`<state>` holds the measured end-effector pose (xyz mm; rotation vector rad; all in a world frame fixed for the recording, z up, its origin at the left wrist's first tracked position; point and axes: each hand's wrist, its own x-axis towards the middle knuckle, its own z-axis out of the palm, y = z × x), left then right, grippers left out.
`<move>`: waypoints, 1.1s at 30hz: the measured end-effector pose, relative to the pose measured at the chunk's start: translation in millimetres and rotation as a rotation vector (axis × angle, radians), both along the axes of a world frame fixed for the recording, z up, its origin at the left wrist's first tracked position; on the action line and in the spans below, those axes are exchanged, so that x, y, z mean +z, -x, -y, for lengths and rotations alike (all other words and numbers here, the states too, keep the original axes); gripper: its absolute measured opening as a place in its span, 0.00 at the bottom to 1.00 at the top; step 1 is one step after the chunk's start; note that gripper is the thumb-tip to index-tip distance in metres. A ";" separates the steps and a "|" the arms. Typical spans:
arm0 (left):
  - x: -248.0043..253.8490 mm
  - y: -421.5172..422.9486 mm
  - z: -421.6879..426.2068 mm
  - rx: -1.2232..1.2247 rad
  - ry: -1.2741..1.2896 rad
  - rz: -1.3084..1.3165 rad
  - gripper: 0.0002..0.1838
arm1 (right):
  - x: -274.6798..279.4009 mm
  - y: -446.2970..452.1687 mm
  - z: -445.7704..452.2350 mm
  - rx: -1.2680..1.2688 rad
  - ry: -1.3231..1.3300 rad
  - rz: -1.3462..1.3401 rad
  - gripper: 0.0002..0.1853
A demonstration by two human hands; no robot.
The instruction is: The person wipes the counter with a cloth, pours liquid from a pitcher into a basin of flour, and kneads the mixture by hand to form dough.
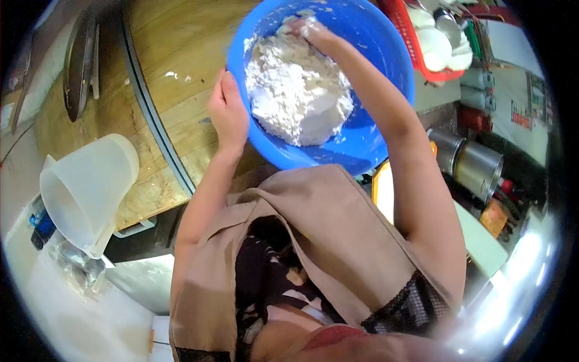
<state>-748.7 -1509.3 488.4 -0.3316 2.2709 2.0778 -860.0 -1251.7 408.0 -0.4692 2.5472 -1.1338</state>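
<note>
A large blue basin (386, 78) stands at the top middle, holding a heap of white floury dough (298, 90), loose and crumbly on top. My left hand (230, 111) grips the basin's left rim, its thumb showing outside the wall. Deep in the basin, my right hand (307, 33) is closed into the far edge of the dough. Flour coats its fingers, which are partly buried. White smears cling to the basin's inner wall.
A translucent plastic jug (90, 187) lies at the left on the wooden table (175, 36). A red basket (401, 30) with white dishes is at upper right. Steel pots (476, 166) stand at right. A metal strip (151, 108) crosses the tabletop.
</note>
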 end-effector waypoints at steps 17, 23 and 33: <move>-6.3 7.4 2.9 -0.147 -0.079 -0.051 0.19 | 153.4 -190.4 54.2 -0.220 -0.038 0.290 0.23; -4.0 9.4 1.6 -0.143 -0.011 -0.019 0.20 | 41.9 -226.3 32.7 -0.018 -0.253 -0.809 0.28; 7.9 105.1 -21.3 -0.557 0.366 -0.166 0.24 | 63.1 -190.3 94.0 -0.448 -0.606 -0.172 0.33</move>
